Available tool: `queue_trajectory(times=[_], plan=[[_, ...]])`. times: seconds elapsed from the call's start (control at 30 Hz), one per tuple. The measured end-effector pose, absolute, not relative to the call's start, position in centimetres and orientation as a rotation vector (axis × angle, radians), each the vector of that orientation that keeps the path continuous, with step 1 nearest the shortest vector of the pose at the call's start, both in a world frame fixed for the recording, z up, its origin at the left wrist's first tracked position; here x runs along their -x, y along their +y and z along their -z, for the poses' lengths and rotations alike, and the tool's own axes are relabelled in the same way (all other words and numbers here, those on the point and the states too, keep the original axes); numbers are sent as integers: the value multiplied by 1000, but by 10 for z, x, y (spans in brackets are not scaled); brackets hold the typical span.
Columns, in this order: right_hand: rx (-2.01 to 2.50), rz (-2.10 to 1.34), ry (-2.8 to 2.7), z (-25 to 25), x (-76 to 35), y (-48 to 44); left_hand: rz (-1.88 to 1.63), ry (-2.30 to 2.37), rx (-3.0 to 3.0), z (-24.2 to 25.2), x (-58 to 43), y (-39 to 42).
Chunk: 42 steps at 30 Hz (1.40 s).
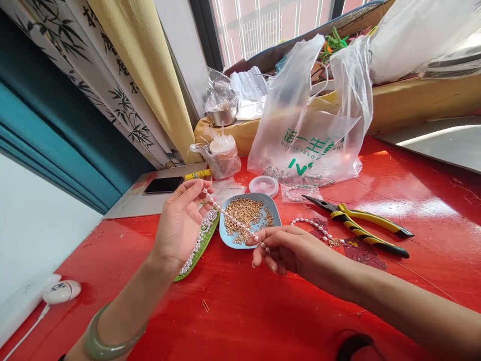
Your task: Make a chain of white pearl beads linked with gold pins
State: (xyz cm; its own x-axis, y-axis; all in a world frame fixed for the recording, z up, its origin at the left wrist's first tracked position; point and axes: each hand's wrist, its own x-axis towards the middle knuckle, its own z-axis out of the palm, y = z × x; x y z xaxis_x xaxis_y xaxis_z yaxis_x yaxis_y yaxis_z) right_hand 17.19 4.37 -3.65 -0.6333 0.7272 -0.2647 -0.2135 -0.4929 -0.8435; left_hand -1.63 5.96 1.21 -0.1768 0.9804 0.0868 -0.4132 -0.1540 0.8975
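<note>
A strand of small pearl-like beads [230, 215] is stretched between both hands, above a blue dish [276, 220] of gold beads [244, 213]. My left hand [180, 215] pinches its upper end between thumb and finger, palm turned up. My right hand [287, 245] holds the lower end between thumb and forefinger, and a short bit of it hangs past the fingers. Partly behind my left hand lies a green tray [205, 245] of pearly beads. A second beaded strand [310, 222] with a gold piece rests on the table right of the dish.
Yellow-black pliers [361, 225] lie at the right. Behind the dish are a round lid [263, 186], a plastic bag [304, 135] and a wrapped cup [223, 155]. A phone [164, 185] and a yellow tube [198, 174] lie back left; a white mouse [62, 292] is far left.
</note>
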Motion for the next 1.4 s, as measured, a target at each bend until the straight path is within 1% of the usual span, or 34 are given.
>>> queue_trajectory(times=[0.27, 0.6, 0.93, 1.23, 1.4], plan=[[872, -2131, -1131, 39, -170, 43, -1695, 839, -1059, -20, 12, 51], [895, -2066, -1261, 28, -171, 39, -1733, 843, -933, -20, 13, 53], [821, -2052, -1303, 30, -171, 39, -1680, 828, -903, -20, 14, 55], [905, -1910, -1324, 26, -174, 39, -1669, 825, -851, -17, 17, 60], [866, -1884, -1350, 26, -173, 39, -1633, 807, -873, -16, 15, 57]])
